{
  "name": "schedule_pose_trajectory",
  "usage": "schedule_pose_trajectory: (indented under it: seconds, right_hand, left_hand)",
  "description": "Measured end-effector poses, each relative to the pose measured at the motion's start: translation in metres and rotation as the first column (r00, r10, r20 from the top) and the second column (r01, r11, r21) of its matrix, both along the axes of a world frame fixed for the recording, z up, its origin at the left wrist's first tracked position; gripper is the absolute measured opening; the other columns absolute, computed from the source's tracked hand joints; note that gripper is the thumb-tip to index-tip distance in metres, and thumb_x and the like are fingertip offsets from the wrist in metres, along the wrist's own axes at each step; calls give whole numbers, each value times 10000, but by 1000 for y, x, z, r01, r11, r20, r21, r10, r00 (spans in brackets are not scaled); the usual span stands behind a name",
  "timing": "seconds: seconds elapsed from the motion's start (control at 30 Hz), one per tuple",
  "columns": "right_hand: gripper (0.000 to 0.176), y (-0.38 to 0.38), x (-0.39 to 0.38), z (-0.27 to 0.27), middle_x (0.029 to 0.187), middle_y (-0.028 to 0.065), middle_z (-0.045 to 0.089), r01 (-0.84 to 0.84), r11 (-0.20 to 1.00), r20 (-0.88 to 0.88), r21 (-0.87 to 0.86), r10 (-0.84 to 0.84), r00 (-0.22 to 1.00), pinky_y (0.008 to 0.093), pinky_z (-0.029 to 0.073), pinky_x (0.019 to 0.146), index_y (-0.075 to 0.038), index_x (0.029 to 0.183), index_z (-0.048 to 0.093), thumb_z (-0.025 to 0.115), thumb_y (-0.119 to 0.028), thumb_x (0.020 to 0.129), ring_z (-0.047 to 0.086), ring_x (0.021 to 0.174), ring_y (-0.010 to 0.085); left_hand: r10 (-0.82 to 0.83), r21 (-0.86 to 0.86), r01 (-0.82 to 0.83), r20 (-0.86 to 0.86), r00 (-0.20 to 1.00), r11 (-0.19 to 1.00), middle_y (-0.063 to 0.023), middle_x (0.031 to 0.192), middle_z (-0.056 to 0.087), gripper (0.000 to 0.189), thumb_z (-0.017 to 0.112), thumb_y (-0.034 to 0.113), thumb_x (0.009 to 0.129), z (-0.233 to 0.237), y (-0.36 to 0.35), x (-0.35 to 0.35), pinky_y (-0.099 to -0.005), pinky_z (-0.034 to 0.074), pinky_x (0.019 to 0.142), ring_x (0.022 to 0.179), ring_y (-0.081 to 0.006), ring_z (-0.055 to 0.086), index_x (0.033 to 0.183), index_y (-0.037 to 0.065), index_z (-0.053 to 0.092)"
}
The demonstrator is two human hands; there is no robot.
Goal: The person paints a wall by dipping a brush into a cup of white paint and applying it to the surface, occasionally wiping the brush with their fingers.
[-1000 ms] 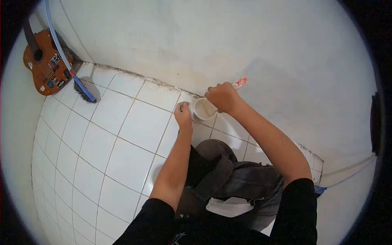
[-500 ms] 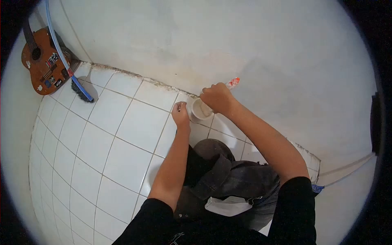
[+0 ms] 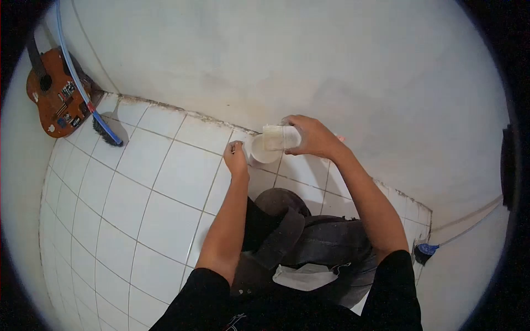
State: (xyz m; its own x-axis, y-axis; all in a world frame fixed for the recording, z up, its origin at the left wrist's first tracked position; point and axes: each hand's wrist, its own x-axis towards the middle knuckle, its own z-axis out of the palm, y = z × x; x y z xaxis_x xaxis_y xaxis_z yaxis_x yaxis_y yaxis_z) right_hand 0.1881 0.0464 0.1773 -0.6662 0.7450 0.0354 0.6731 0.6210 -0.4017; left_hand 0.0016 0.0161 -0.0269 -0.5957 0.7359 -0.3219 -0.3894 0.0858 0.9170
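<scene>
A small white cup stands on the tiled floor close to the wall. My right hand is closed round a wide white brush. The brush lies sideways, its pale bristles over the cup's opening, and part of its handle shows behind my wrist. My left hand is just left of the cup with its fingers curled together; what they hold, if anything, is too small to tell. The cup's contents are partly hidden by the bristles.
A brown guitar leans in the far left corner, with a blue-handled broom in front. Another blue broom is at the right wall. A white face mask lies on my lap, over dark trousers.
My right hand has lifted the brush and turned it sideways, so the bristles now show above the cup. The view has shifted slightly. My left hand stays curled beside the cup.
</scene>
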Motion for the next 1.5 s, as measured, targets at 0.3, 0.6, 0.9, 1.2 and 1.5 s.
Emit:
schedule_pose_trajectory:
  seconds: [0.3,0.6,0.9,1.2,1.5]
  right_hand:
    - [752,-70,93,6,1219,81,539,211,856,-452,-471,-440,776,341,503,840,-81,1301,445,836,-131,660,573,1004,175]
    - [589,-117,239,25,1083,87,534,688,683,-817,-243,-527,234,256,479,593,-62,1236,442,776,-123,755,569,780,129]
    - [620,-139,332,-2,1015,149,623,970,-67,-835,-232,-499,-234,382,482,825,-49,1181,474,831,-262,722,612,934,278]
    - [605,-113,324,49,1063,169,649,995,-55,-882,-84,-462,-99,358,498,836,-18,1141,525,839,-281,695,636,973,268]
    - [566,-121,337,16,1030,165,658,999,23,-853,-32,-521,-15,377,501,831,-15,1117,534,828,-269,706,641,961,281]
  left_hand:
    - [-50,38,55,-128,990,998,-88,900,625,208,549,154,880,-24,6,-10,-305,433,800,838,-185,542,944,-20,644]
    - [-87,3,88,-142,986,996,-33,846,574,190,557,171,884,16,-5,-1,-285,409,728,796,-154,505,924,-1,625]
    - [-120,34,131,-219,968,991,45,701,438,166,573,231,885,18,-6,-7,-241,298,526,596,-64,366,857,70,598]
    - [-190,5,207,-377,907,978,34,727,487,167,549,233,887,26,-9,-7,-250,301,526,627,-64,402,833,79,584]
    - [-198,-53,192,-360,912,980,24,860,534,195,564,321,856,31,-10,-8,-293,352,657,772,-103,466,906,133,582]
